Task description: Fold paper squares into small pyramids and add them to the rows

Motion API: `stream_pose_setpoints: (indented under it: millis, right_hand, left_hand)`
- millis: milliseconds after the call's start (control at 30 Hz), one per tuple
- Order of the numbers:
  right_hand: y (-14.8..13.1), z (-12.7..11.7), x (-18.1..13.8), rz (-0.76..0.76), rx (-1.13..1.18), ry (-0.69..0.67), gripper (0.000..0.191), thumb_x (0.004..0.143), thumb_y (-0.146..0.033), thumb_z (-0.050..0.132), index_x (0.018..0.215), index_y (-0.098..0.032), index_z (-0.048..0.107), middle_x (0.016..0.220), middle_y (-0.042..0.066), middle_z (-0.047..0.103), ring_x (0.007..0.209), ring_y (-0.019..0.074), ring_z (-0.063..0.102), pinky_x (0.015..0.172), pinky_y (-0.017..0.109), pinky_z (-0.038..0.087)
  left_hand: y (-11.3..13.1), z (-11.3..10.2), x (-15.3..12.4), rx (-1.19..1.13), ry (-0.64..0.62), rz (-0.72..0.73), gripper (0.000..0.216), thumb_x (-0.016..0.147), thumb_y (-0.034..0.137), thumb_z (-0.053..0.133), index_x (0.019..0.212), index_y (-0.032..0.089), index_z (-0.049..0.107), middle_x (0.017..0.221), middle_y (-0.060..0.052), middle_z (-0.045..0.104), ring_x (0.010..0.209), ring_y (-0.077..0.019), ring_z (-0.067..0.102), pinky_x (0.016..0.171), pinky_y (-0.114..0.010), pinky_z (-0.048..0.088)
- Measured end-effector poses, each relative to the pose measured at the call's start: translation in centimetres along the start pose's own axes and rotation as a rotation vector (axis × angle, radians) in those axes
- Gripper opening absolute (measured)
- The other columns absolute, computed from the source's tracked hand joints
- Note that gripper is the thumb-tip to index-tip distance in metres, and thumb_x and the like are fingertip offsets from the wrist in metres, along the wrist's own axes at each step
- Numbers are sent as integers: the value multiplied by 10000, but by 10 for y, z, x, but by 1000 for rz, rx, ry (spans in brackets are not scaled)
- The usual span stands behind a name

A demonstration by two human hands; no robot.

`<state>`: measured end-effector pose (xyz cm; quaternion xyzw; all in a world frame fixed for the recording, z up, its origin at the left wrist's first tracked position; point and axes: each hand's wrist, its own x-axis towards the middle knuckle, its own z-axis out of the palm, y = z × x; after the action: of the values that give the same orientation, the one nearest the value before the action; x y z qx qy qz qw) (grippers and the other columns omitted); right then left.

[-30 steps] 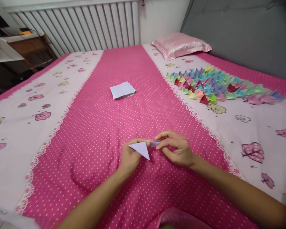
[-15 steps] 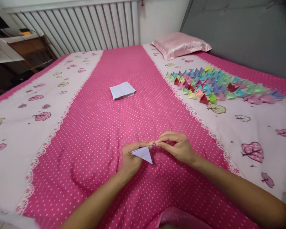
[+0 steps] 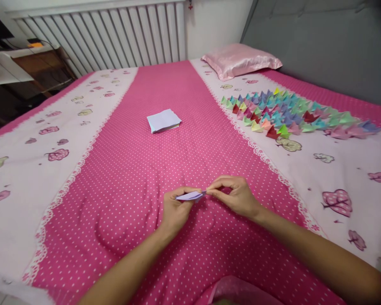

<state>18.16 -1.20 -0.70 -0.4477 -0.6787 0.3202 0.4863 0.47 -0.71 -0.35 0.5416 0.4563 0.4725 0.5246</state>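
A small folded lavender paper [image 3: 189, 196] is held between my two hands above the pink dotted bedspread [image 3: 139, 169]. My left hand [image 3: 177, 209] is closed on its left part, the thumb and fingers pinching it. At the paper's right end, my right hand [image 3: 235, 195] pinches the tip between thumb and forefinger. The paper shows nearly edge-on, with a narrow opening between its layers. Beyond the hands lies a stack of square paper sheets [image 3: 164, 120], a lavender one on top.
Many small folded paper boats [image 3: 282, 114] in several colours stand in rows at the right. A pink satin pillow [image 3: 241, 61] lies at the back, near a grey headboard [image 3: 324, 51]. A white radiator [image 3: 108, 38] lines the far wall; a desk [image 3: 34, 63] stands at the left.
The paper's triangular flap, which hung down below my left hand, has swung up, and the paper now appears as a thin, slightly parted shape. Both hands stay in nearly the same place.
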Motion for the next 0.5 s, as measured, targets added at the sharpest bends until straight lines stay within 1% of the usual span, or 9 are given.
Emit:
stream_pose_setpoints:
  millis: [133,233,333,433,500]
  right_hand:
    - [-1,5,-2,43,22,-28,41,771,-217,656,763,-184,678,732,28,690,683,143,632,656,266,498]
    - [2,9,-4,131,131,-41,62,774,-242,645,774,-182,631,738,20,659,684,141,624,650,267,505]
    - [8,10,-4,200,253,-22,73,772,-239,634,782,-189,582,735,1,616,675,132,609,618,253,503]
    - [12,8,-1,186,276,-8,40,769,-213,622,766,-193,587,732,-5,607,678,129,601,616,249,496]
    - [11,6,0,141,244,-10,21,777,-195,608,778,-195,629,766,9,635,722,138,614,658,263,498]
  left_hand:
    - [-3,3,-1,0,-35,-41,56,676,210,702,684,164,732,661,-47,701,603,-137,611,595,-247,482]
    - [-8,4,1,-5,-82,-103,119,699,266,699,682,151,725,644,-43,684,587,-125,586,578,-234,456]
    - [-9,0,6,-27,-81,-135,188,716,326,693,766,147,723,683,-45,685,591,-120,574,574,-231,442]
    - [-6,-6,10,-8,-88,-144,267,768,391,643,742,132,704,680,-54,671,608,-124,574,598,-238,441]
    - [-5,-8,12,-11,-112,-152,311,794,412,610,703,125,690,652,-55,653,599,-122,566,603,-241,436]
